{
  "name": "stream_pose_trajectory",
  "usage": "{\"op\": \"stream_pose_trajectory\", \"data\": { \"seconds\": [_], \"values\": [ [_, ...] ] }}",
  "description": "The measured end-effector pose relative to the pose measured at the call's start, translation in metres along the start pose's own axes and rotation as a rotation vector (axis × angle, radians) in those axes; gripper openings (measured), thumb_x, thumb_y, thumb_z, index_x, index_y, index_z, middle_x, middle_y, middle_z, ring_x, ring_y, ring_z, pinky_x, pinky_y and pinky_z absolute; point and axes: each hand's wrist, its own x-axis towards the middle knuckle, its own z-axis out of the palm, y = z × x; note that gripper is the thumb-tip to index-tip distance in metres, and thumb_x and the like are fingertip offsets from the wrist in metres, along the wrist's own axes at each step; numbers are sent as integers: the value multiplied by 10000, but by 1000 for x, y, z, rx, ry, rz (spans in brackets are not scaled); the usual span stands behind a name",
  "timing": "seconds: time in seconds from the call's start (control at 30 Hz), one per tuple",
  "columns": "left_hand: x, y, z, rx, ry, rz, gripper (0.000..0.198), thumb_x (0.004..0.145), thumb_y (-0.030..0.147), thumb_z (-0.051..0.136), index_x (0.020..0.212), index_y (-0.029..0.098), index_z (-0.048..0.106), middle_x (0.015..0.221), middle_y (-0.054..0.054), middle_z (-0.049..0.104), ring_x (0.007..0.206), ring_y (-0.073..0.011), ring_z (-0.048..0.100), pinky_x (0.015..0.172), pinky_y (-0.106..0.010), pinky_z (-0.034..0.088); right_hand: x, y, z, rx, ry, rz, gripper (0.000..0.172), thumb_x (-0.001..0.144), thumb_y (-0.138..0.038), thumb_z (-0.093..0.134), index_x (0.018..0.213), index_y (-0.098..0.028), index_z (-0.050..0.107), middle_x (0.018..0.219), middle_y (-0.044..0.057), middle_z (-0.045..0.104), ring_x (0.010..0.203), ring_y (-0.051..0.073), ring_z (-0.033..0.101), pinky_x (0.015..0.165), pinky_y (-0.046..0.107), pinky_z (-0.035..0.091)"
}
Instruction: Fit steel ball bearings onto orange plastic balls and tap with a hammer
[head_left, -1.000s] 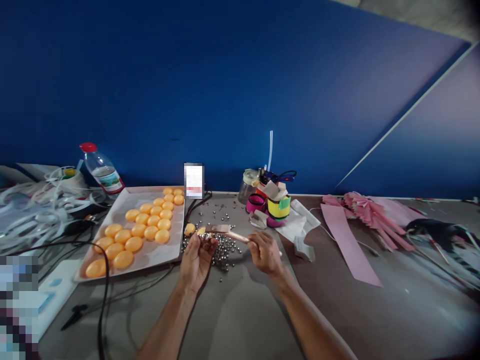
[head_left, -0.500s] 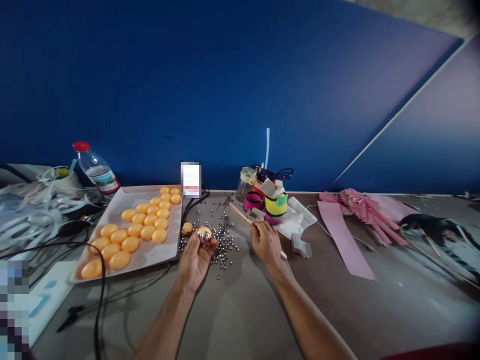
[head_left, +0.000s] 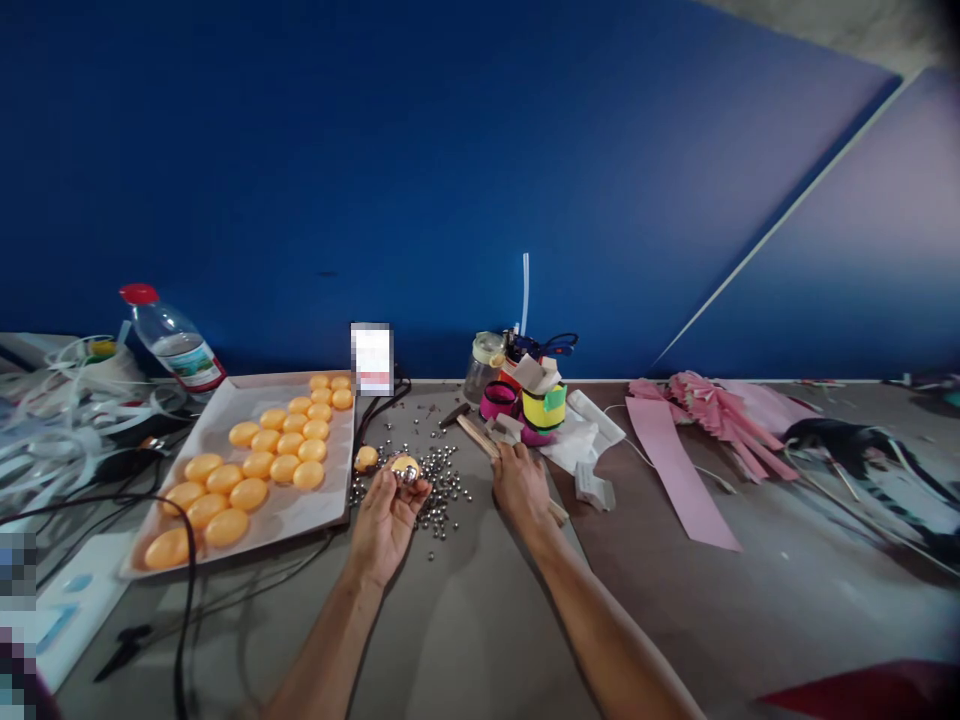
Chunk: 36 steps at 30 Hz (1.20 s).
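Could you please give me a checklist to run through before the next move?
1. Left hand holding an orange piece: ok, at the fingers.
2. Right hand at the hammer: ok, over its wooden handle.
3. Hammer firmly gripped: cannot tell, the back of the hand hides the fingers' hold.
4. Metal beads gathered together: not ok, scattered loose on the table.
5. All other orange pieces inside the tray: not ok, one lies beside it.

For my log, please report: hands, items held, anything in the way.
Left hand: holding orange ball, shiny metal. Right hand: over hammer handle, grip hidden. Possible obstacle: loose metal beads beside left hand.
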Motion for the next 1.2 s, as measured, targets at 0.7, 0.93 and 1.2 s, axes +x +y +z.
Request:
{"op": "stream_pose_trajectory", "data": {
  "seconds": [0.7,0.93,1.2],
  "values": [
    [-3,-1,6,19,8,-24,302,697,282,735,956,152,649,789,-42,701,669,-151,661,702,-287,556,-16,-18,-36,203,-371,-472,166,791,-103,464,827,-177,608,869,42,649,745,135,581,659,215,370],
    [-6,-4,6,42,-1,-45,306,710,271,723,994,191,643,797,-22,701,697,-153,670,714,-293,551,-14,-15,-22,749,-214,-292,128,781,-123,459,805,-182,569,673,1,609,646,132,567,605,225,400],
    [-8,-5,3,93,-74,-132,376,755,262,680,1121,226,599,845,-30,701,773,-174,677,776,-320,533,-19,-30,-14,1311,-389,-151,128,760,-311,573,748,-188,541,468,-85,417,397,73,365,418,204,275]
  ]
}}
